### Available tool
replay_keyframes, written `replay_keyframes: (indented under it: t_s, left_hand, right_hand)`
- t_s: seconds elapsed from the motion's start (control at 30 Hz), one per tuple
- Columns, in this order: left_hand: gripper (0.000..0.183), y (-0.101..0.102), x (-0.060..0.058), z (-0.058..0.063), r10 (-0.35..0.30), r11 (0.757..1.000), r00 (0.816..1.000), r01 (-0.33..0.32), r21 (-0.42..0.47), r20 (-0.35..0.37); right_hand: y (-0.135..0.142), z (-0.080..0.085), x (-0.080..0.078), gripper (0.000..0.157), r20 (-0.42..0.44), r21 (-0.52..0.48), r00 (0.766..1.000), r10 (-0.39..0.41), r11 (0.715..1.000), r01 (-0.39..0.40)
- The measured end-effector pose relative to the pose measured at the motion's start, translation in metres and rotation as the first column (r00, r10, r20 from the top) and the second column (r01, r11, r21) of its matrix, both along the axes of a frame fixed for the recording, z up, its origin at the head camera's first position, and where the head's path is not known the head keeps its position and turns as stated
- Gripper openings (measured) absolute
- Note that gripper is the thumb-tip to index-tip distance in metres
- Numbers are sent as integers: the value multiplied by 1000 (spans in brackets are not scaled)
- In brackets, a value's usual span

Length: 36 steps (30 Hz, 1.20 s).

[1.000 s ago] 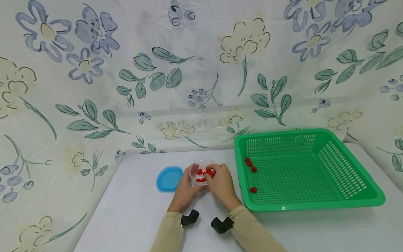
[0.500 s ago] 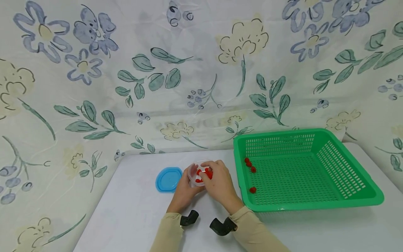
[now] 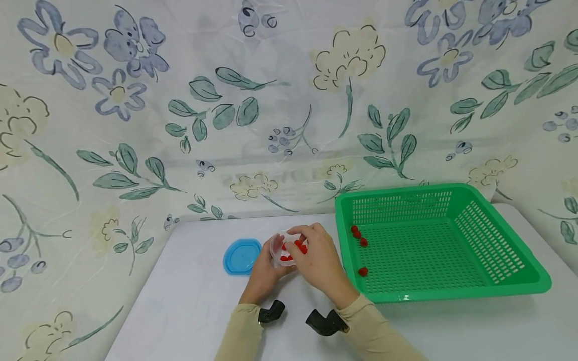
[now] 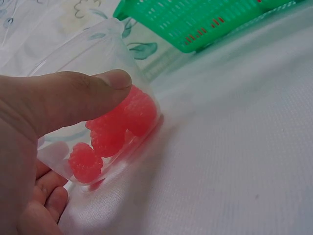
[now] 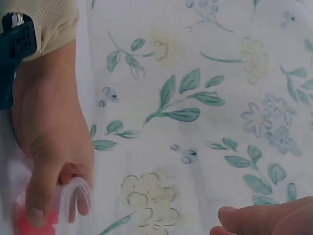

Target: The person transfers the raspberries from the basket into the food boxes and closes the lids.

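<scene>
My left hand (image 3: 265, 273) grips a clear plastic tub (image 3: 275, 258), tilted, with its thumb along the near wall in the left wrist view. Several red raspberries (image 4: 107, 134) lie at the bottom of the tub. Over the tub's mouth, my right hand (image 3: 319, 258) has its thumb and index finger apart, with nothing showing held between them. A blue lid (image 3: 243, 256) rests on the table just left of the left hand. In the right wrist view the right fingertips (image 5: 232, 215) only enter at the lower corner.
A large green basket (image 3: 444, 293) stands on the white table (image 3: 180, 296) to the right. Several raspberries (image 3: 363, 242) lie along its left side. A floral cloth (image 3: 280, 115) hangs behind the table.
My right hand has shifted slightly up and its fingers have drawn back from the raspberries, showing a gap between thumb and index finger. The left hand keeps the tub nearly in place.
</scene>
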<state>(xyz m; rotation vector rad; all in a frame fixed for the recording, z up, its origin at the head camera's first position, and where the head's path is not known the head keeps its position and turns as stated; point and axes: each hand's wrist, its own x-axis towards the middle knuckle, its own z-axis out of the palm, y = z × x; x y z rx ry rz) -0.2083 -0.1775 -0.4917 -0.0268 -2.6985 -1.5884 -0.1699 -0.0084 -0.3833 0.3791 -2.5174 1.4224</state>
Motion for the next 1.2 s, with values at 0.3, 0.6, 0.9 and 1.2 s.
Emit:
replay_keyframes:
  t_s: [0.3,0.6,0.9,1.2]
  left_hand:
    - [99,0,2,-1,-2,999,1000,2,53,-2]
    - [99,0,3,-2,-3,999,1000,3,47,0]
    - [96,0,2,-1,-12,999,1000,12,39,-5]
    - [95,0,2,-1,-9,1000,1000,9,29,5]
  right_hand:
    - [22,9,-6,21,-56,22,998,2,1000,-1]
    - [51,13,-12,21,-65,93,998,9,996,-3]
    - [81,18,-25,22,-11,92,999,47,995,-46]
    - [110,14,-45,25,26,127,998,65,990,-68]
